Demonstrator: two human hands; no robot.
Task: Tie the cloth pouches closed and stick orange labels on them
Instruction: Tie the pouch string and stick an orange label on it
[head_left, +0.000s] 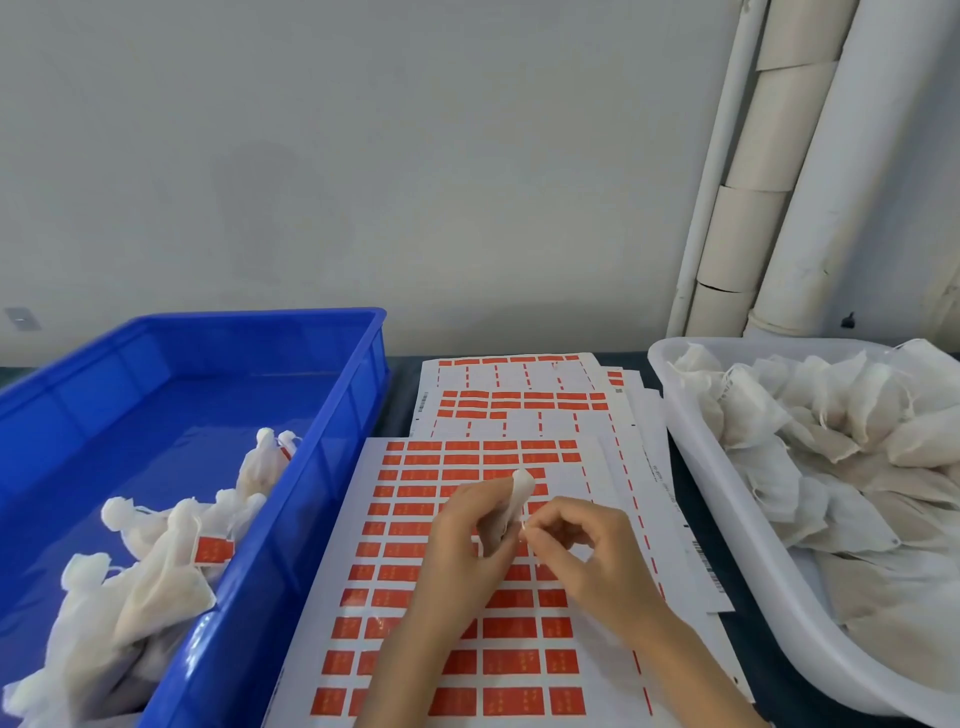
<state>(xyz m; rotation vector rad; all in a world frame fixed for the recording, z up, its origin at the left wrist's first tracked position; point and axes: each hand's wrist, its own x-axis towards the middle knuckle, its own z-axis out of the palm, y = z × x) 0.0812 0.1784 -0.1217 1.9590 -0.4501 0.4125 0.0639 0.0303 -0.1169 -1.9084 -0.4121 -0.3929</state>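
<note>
Fingers of my left hand (462, 540) curl round small white cloth pouch (521, 486); my right hand (592, 556) pinches its neck, over paper sheet of orange labels (397, 587).

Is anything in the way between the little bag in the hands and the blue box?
Nothing visible blocks it. The left hand and right hand hold the pouch over the label sheet; the blue bin sits to its left. Only the bin's own side wall rises between, so the pouch must go over it.
</note>
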